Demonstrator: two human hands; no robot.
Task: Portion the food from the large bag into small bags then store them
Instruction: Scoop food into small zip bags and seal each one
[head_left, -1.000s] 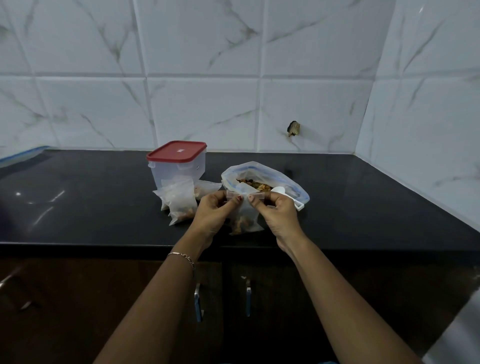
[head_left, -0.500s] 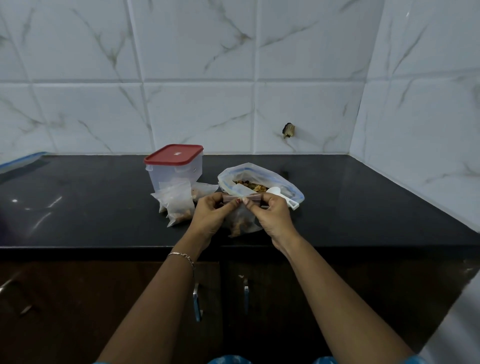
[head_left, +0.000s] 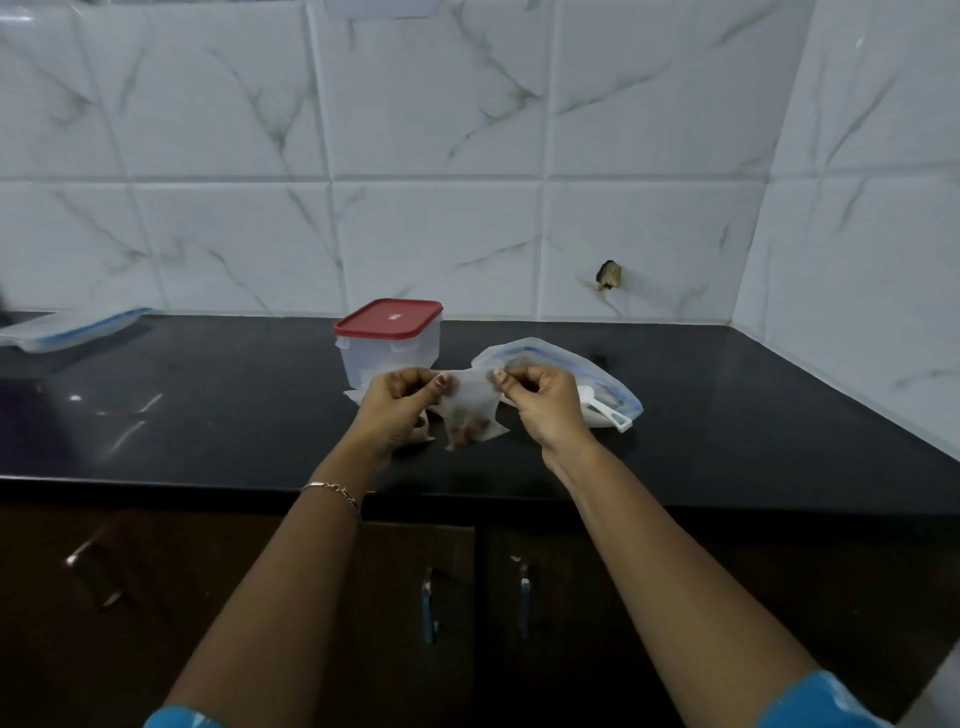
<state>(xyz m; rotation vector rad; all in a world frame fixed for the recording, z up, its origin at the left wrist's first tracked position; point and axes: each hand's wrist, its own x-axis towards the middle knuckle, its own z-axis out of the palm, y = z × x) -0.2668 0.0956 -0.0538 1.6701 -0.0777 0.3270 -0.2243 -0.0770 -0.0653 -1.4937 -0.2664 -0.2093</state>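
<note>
left hand (head_left: 400, 402) and right hand (head_left: 540, 400) each pinch a top corner of the small clear plastic food bag (head_left: 470, 410), stretched taut near the front edge of the black counter (head_left: 208, 415), probably for sealing; large clear blue-zip bag (head_left: 621, 397) just behind.

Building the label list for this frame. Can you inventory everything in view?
small bag: 1, clear with brown food, between both hands
other small bags: count unclear, clear, on counter, mostly hidden behind left hand
large bag: 1, clear with blue zip, on counter behind right hand
scoop: 1, white, on large bag
container: 1, clear with red lid on, behind left hand
flat lid: 1, clear with blue trim, counter far left
counter: 1, black
cabinet handles: 3, metal, below counter
bracelet: 1, left wrist
left hand: pinches small bag's top
right hand: pinches small bag's top
</note>
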